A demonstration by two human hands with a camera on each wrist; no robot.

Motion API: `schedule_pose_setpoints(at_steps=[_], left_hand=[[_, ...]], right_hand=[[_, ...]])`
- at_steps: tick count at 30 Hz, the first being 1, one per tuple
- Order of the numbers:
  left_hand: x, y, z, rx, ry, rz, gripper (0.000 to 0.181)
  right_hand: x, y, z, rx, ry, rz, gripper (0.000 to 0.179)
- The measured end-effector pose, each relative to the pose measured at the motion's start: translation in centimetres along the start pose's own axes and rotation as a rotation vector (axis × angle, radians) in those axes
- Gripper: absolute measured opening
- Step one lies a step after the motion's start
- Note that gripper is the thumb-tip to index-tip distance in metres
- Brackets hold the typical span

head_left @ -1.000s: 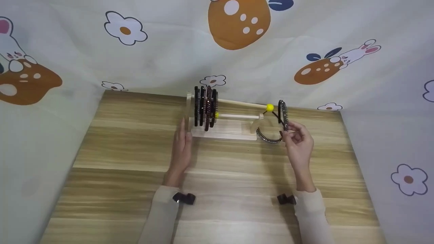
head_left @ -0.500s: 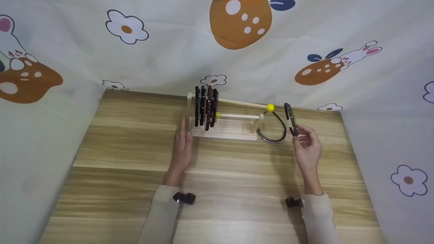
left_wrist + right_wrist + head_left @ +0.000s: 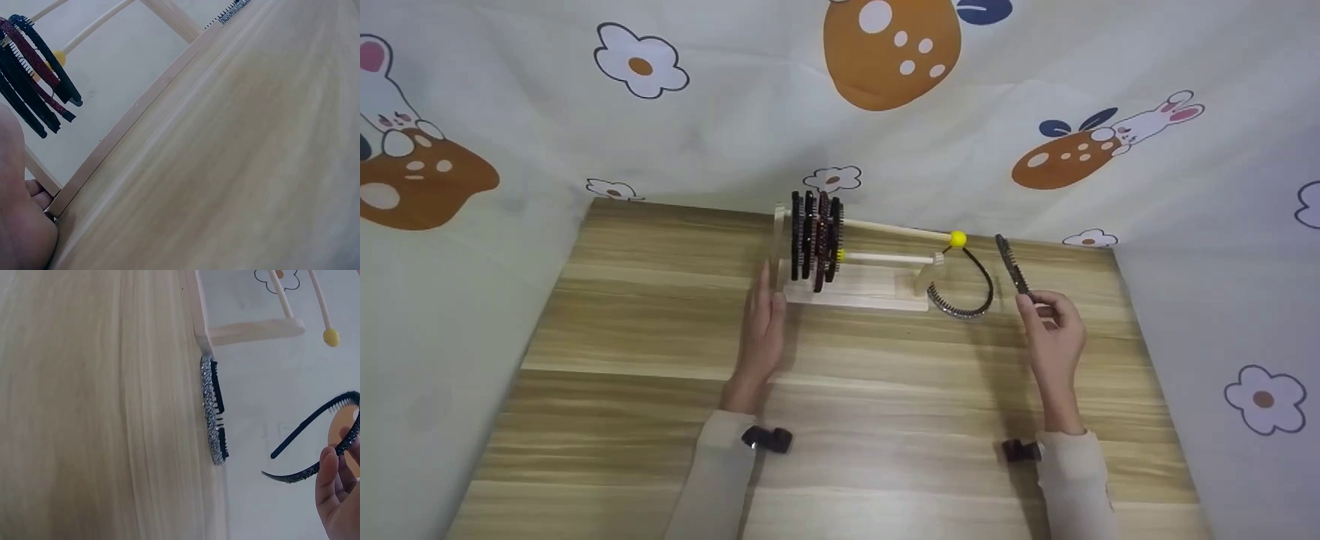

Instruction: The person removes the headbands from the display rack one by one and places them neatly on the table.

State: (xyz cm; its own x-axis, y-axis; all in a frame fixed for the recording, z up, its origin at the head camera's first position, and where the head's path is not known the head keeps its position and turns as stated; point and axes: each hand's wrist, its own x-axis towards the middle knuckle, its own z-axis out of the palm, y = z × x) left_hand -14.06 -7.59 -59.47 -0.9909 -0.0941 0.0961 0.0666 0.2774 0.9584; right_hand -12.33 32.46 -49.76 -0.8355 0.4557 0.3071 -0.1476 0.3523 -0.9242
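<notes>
The right hand (image 3: 1054,330) pinches a dark, glittering headband (image 3: 1014,264) between thumb and curled fingers, near one side of its curve. The headband is raised over the worktop (image 3: 885,412), to the right of the other headbands. Seen from the head view it shows nearly edge-on, its long axis running from the fingertips away from the person and slightly left, toward the printed cloth (image 3: 735,127). In the right wrist view its two free ends point toward the worktop's side.

The left hand (image 3: 763,330) has its fingers straight, resting against the left end of a wooden stand (image 3: 855,292), gripping nothing.

Beyond the right hand's left side, a studded headband (image 3: 960,312) lies flat on the worktop just beside the stand's right end, free ends toward the cloth. Further left, several dark and reddish headbands (image 3: 816,240) hang side by side on the stand's upper rod, which ends in a yellow ball (image 3: 958,238).
</notes>
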Motion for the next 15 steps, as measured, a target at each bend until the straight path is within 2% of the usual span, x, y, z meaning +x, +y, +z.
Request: schedule_pose_setpoints(at_steps=[7,15], left_hand=[[0.1,0.0,0.1,0.002,-0.009,-0.014,0.083],[0.1,0.0,0.0,0.016,-0.006,-0.011,0.079]], right_hand=[[0.9,3.5,-1.2,-0.065,-0.012,-0.027,0.020],[1.9,4.8,-2.9,-0.121,-0.077,-0.019,0.033]])
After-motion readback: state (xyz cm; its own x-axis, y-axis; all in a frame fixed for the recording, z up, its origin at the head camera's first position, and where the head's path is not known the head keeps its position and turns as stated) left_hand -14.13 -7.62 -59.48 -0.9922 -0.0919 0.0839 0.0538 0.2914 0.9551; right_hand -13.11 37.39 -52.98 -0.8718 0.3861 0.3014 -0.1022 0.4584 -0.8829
